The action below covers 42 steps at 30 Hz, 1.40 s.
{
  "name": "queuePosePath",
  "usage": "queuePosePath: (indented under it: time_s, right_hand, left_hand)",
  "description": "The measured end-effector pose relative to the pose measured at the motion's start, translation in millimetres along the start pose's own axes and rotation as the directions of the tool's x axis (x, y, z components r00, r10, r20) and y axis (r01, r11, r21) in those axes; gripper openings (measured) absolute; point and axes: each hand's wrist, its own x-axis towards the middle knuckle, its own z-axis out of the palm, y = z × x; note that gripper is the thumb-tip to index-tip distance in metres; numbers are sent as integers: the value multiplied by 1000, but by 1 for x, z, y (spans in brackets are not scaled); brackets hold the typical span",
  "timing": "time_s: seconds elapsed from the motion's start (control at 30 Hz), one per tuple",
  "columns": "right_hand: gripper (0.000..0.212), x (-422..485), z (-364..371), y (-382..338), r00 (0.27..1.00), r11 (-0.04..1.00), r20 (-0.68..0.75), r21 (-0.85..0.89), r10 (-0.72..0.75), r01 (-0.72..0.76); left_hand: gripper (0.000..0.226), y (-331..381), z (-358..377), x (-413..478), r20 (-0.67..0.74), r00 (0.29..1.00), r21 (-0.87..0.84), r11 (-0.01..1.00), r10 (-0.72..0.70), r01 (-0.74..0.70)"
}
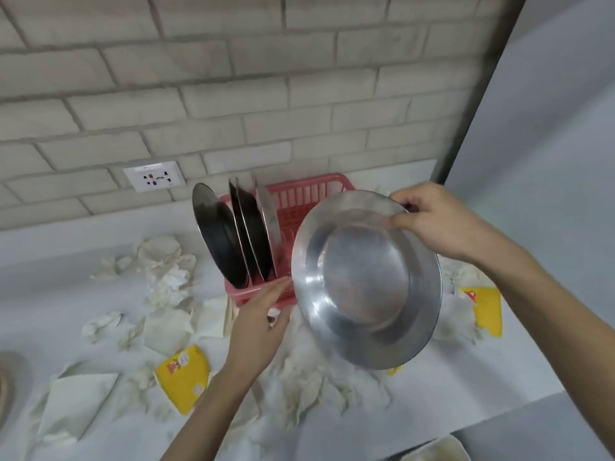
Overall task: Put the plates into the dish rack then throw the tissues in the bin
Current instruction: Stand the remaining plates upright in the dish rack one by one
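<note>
The right hand [439,221] pinches a steel plate [362,281] by its upper rim, thumb on the near face and fingers curled behind. The plate hangs tilted in the air, just in front of the pink dish rack [306,194]. The left hand [259,321] holds nothing and reaches with straight fingers to the rack's front rim; I cannot tell if it touches. Four upright plates [226,241] stand in the rack's left part. Crumpled tissues [166,274] lie scattered over the white table [50,294] around the rack, with yellow packets [183,374] among them.
</note>
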Motion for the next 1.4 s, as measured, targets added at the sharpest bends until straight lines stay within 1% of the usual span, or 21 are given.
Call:
queuePosePath:
  time_s: [0.07, 0.2, 0.33, 0.43, 0.47, 0.57, 0.7, 0.83, 0.9, 0.97, 1.07, 1.13, 1.23, 1.3, 1.4]
  right_hand:
    - [20, 13, -9, -11, 999, 996, -32, -86, -30, 27]
    - [14, 47, -17, -32, 993, 964, -90, -262, -77, 51]
    - [13, 80, -5, -51, 991, 956, -84, -284, -101, 73]
    - [19, 104, 12, -62, 992, 943, -62, -321, -112, 87]
    - [18, 111, 18, -63, 993, 945, -56, -315, -106, 83]
    - [1, 138, 40, -66, 995, 941, -49, -332, -84, 63]
    - [12, 166, 72, -67, 999, 939, -32, -345, -17, 5]
    - [31, 179, 104, -64, 999, 915, -50, -403, 9, -28]
    - [29, 180, 116, -61, 999, 912, -34, -409, 11, -24]
    - [25, 179, 123, -60, 1000, 913, 11, -408, 21, -15]
    - [33, 178, 131, -60, 996, 905, 65, -423, 68, -35]
    - [35, 178, 135, -62, 994, 897, 73, -440, 80, -39]
    - [36, 178, 139, -63, 994, 892, 83, -452, 75, -30]
    - [32, 177, 142, -59, 998, 893, 67, -450, 18, 14]
    - [34, 173, 145, -50, 996, 894, 48, -440, -69, 83]
  left_hand:
    - [51, -3, 6, 2, 16, 1000, 111, 994, -18, 16]
    - [60, -9, 15, 1, 81, 995, 161, 986, -61, 47]
    - [65, -12, 17, 0, 81, 995, 224, 973, -66, 46]
    - [63, -11, 17, 2, 79, 994, 290, 956, -79, 53]
    - [62, -11, 17, 3, 79, 993, 288, 956, -83, 57]
    - [62, -11, 16, 4, 67, 992, 259, 963, -102, 81]
    - [65, -12, 16, 4, 73, 992, 225, 971, -101, 82]
    - [66, -14, 16, 3, 72, 992, 199, 976, -106, 90]
    - [65, -14, 15, 2, 66, 991, 182, 978, -113, 99]
    - [64, -15, 15, 2, 64, 992, 176, 980, -110, 97]
    - [64, -15, 15, 3, 71, 990, 178, 978, -121, 107]
    - [65, -16, 16, 3, 74, 990, 173, 979, -121, 107]
    - [66, -16, 15, 2, 75, 990, 164, 981, -119, 105]
    - [65, -16, 15, 2, 75, 990, 151, 982, -122, 109]
    - [65, -15, 14, 3, 77, 989, 132, 985, -124, 113]
